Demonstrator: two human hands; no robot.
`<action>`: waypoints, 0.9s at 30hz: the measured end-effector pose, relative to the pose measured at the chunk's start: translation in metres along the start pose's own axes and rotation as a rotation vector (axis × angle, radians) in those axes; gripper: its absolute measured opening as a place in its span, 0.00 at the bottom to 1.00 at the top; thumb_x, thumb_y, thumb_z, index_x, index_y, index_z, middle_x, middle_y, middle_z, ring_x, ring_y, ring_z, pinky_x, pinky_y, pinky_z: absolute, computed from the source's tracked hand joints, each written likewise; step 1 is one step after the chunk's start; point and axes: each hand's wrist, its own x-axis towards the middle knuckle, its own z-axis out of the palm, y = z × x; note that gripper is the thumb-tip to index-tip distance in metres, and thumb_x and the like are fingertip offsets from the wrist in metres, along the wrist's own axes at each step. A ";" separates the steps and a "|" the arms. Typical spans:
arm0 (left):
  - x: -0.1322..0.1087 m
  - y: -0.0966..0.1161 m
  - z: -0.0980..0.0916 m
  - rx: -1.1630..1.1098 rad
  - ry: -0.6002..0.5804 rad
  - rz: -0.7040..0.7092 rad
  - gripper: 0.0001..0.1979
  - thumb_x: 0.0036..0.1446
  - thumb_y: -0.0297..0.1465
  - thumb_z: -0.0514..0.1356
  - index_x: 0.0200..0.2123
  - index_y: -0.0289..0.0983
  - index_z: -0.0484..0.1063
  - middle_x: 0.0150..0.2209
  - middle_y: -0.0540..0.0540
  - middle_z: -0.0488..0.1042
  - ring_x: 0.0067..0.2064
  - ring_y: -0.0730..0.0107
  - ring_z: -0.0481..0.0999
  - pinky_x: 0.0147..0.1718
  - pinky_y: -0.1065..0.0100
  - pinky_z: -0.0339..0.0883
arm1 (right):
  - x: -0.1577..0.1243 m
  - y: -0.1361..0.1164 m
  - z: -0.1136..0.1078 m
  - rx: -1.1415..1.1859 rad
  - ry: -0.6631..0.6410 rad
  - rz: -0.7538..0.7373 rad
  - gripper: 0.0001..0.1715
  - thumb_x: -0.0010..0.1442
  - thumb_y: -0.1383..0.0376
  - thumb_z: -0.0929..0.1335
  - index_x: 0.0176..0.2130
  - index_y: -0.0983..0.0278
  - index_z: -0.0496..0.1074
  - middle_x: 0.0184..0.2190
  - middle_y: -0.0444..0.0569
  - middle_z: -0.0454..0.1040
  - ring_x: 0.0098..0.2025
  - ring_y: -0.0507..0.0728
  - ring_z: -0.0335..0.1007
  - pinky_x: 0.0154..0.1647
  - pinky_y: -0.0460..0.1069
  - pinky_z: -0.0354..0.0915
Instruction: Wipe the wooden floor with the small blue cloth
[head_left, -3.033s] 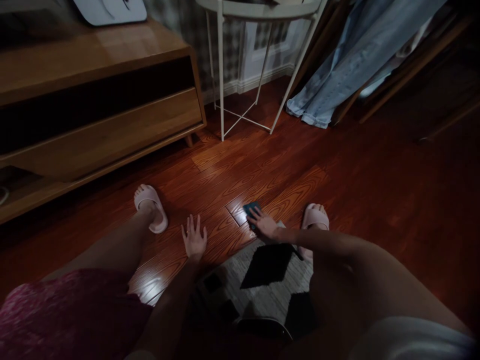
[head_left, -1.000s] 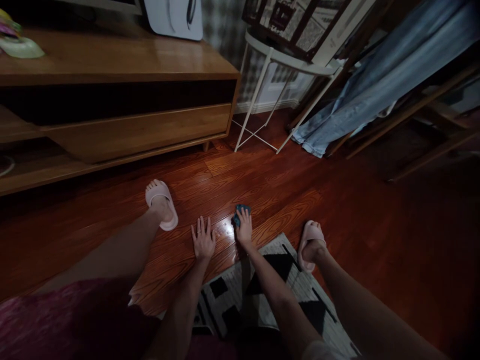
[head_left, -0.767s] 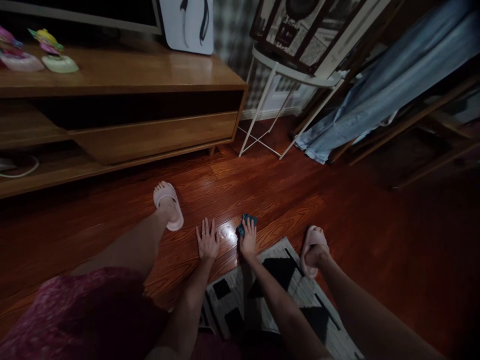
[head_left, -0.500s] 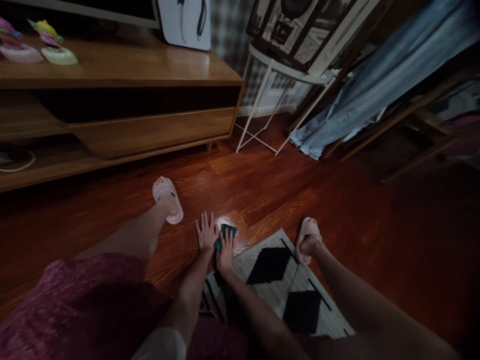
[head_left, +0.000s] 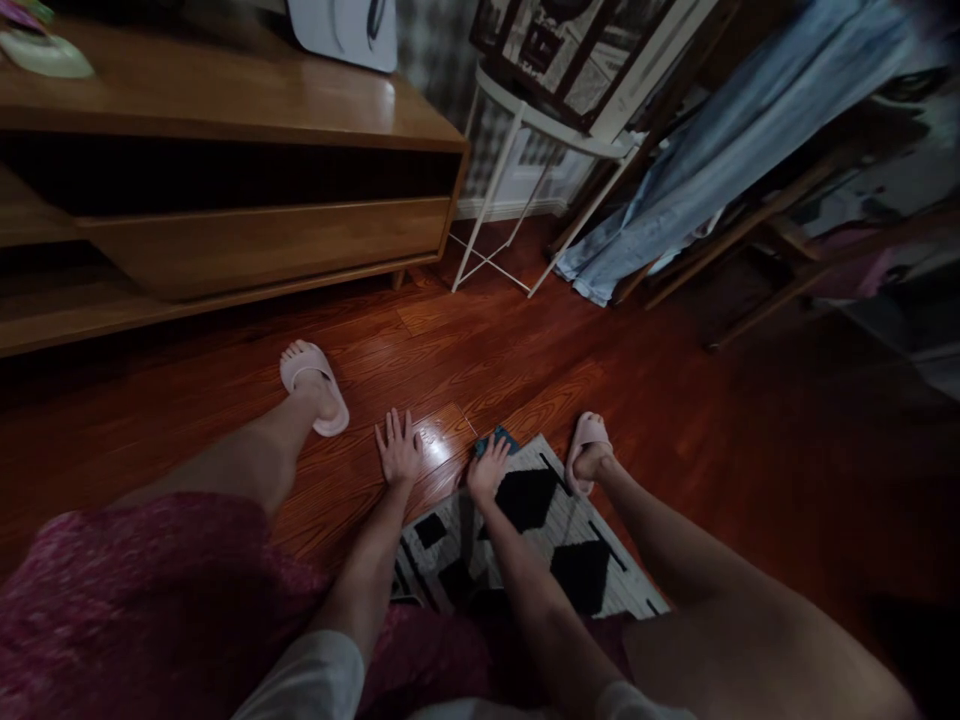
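Note:
My left hand (head_left: 400, 449) rests palm down on the glossy red-brown wooden floor (head_left: 330, 500), fingers spread, holding nothing. To its right, my right hand (head_left: 490, 468) lies flat on a small dark teal cloth (head_left: 504, 438), with its fingers apart and covering part of it. The cloth lies at the far corner of a grey-and-black patterned rug (head_left: 540, 545), where rug and floor meet. Whether the cloth overlaps the rug's edge I cannot tell. A bright patch of light shines on the floor between the two hands.
My feet in pink slippers stand either side, the left slipper (head_left: 336, 405) and the right slipper (head_left: 579, 455). Ahead is a wooden TV cabinet (head_left: 300, 245). A white-legged side table (head_left: 487, 190) and hanging blue jeans (head_left: 690, 180) stand to its right.
My right hand has slid the teal cloth to the right, away from my left hand. The left hand stays on the floor. The whole view has shifted slightly.

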 end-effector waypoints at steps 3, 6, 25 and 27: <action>-0.001 0.000 0.000 0.004 0.016 0.010 0.30 0.70 0.36 0.43 0.72 0.34 0.52 0.75 0.32 0.47 0.76 0.54 0.45 0.72 0.42 0.38 | -0.042 -0.027 0.029 0.019 -0.005 -0.038 0.44 0.59 0.67 0.61 0.72 0.74 0.53 0.74 0.65 0.47 0.76 0.67 0.35 0.73 0.64 0.39; -0.001 0.000 0.001 0.003 0.022 0.007 0.30 0.70 0.37 0.42 0.72 0.34 0.52 0.75 0.33 0.48 0.76 0.55 0.44 0.72 0.42 0.38 | -0.063 -0.045 0.046 0.064 -0.018 -0.041 0.45 0.60 0.66 0.61 0.72 0.74 0.51 0.75 0.65 0.44 0.77 0.67 0.32 0.73 0.65 0.38; -0.002 -0.001 0.002 -0.051 0.004 0.004 0.31 0.69 0.37 0.43 0.72 0.35 0.51 0.75 0.34 0.45 0.76 0.53 0.42 0.72 0.38 0.37 | -0.003 -0.032 0.019 0.084 0.070 0.034 0.45 0.62 0.63 0.62 0.73 0.73 0.49 0.75 0.67 0.43 0.77 0.69 0.28 0.72 0.68 0.36; -0.002 -0.001 0.001 -0.054 0.010 0.000 0.31 0.69 0.37 0.43 0.72 0.35 0.52 0.75 0.34 0.45 0.76 0.53 0.42 0.72 0.39 0.37 | -0.035 -0.044 0.032 0.091 0.041 -0.078 0.46 0.61 0.64 0.63 0.73 0.71 0.49 0.76 0.63 0.42 0.77 0.68 0.27 0.73 0.67 0.36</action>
